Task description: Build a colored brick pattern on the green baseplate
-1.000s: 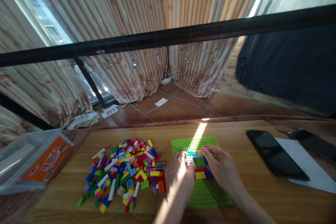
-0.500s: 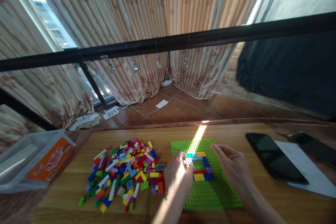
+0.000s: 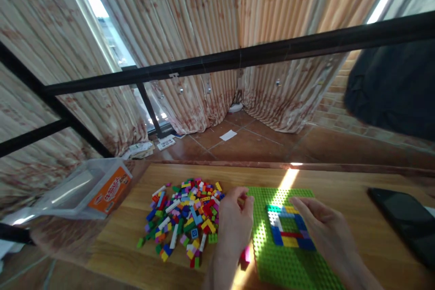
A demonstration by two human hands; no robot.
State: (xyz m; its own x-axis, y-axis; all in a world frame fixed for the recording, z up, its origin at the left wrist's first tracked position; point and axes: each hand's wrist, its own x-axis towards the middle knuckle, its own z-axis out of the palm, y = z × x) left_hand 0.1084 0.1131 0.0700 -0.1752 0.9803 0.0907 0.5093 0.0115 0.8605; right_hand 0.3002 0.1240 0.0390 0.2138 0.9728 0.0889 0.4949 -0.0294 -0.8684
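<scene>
Head view: left hand [image 3: 234,224] has pulled off the brick frame [image 3: 288,231] since half a second ago and now sits lower centre between the brick pile [image 3: 185,215] and the green baseplate [image 3: 288,240], fingers loosely curled, holding nothing visible. Right hand [image 3: 324,231] lies flat, fingers spread open, along the frame's right edge, lower right. Phone [image 3: 406,224] far right, plastic box [image 3: 90,188] left.
</scene>
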